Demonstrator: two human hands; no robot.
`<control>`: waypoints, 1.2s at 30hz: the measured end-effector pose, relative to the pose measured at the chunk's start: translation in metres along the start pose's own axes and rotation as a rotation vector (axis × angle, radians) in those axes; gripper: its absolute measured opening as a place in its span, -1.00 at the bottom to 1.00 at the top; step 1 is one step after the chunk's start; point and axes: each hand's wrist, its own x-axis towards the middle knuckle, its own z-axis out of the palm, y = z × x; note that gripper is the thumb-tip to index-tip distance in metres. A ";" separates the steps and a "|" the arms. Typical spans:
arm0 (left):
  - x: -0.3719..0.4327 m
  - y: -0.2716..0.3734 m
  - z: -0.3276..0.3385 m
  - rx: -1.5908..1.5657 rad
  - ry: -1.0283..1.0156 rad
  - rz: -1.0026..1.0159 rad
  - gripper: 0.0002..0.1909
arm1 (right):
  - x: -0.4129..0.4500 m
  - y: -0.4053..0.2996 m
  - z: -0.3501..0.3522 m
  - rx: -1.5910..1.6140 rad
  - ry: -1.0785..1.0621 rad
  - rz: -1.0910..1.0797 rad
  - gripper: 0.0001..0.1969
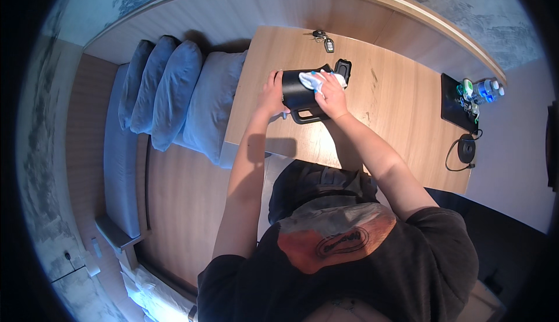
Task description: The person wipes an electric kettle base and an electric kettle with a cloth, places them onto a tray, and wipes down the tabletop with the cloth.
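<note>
A black electric kettle (293,89) lies on its side on the wooden table (388,99), its handle toward me. The flipped-open lid (343,69) is at the kettle's right end. My left hand (273,95) grips the kettle's base end, fingers on the far side and thumb near the handle. In my right hand (331,96) is a white cloth (308,80), pressed onto the kettle's upper side near the spout. The palm and cloth hide part of the kettle's body.
Car keys (329,45) lie near the table's back edge. At the right are a black tray (450,99), plastic water bottles (484,91) and a round kettle base (467,148) with its cord. Several blue-grey cushions (170,99) stand on the left.
</note>
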 end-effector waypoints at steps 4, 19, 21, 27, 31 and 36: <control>0.001 -0.003 0.003 -0.004 0.004 -0.017 0.20 | -0.027 -0.008 -0.002 -0.014 -0.075 -0.097 -0.69; -0.049 0.026 0.050 -1.180 0.125 0.050 -0.54 | -0.054 -0.024 -0.010 1.366 0.140 0.978 -0.74; -0.045 0.026 0.060 -1.230 0.144 0.071 -0.64 | -0.049 -0.033 -0.019 1.620 0.072 1.009 -0.74; -0.051 0.013 0.067 -1.267 -0.051 -0.069 -0.72 | -0.056 -0.022 -0.010 1.096 0.095 1.238 -0.69; -0.049 0.024 0.052 -1.553 0.218 -0.109 -0.72 | -0.091 0.044 0.019 0.053 0.254 1.084 -0.71; -0.057 -0.020 0.046 -1.488 0.492 -0.117 -0.63 | -0.057 0.019 0.020 0.629 -0.123 1.514 -0.73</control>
